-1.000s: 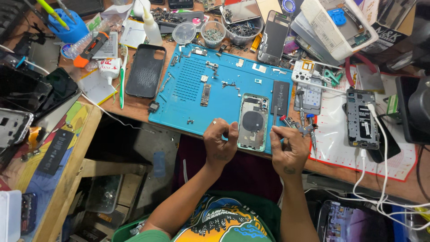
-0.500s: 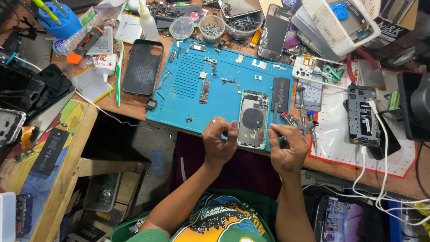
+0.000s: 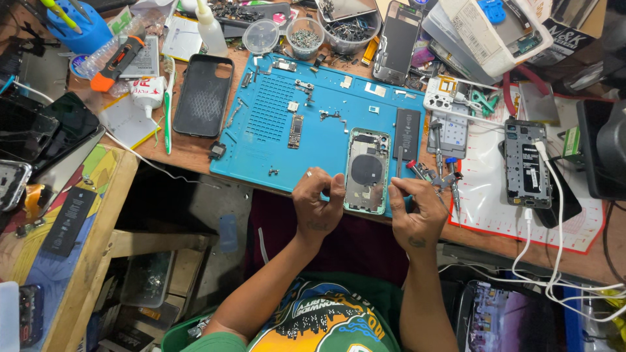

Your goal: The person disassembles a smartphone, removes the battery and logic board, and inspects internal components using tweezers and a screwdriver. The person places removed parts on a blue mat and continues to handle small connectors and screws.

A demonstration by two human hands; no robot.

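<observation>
Barely anything has shifted over the last second: our left hand point(image 3: 318, 203) and right hand point(image 3: 417, 210) keep the same posts at the near edge of the surface, on either side of the opened phone housing point(image 3: 366, 171). That housing lies flat on the blue repair mat point(image 3: 274, 117), at the mat's near right corner, its round coil facing up. Our left hand stays pinched on the housing's left rim, steadying it. Our right hand remains curled around what looks like a slim tool, tip aimed at the housing's right rim, though the view is too small to tell the tool's kind. What changes is mainly the view itself, which slides a little as our head moves. We judge the work paused in a fine, steady step on the housing, nothing lifted or set aside. A black battery point(image 3: 407, 134) lies just beside it on the mat, untouched.
</observation>
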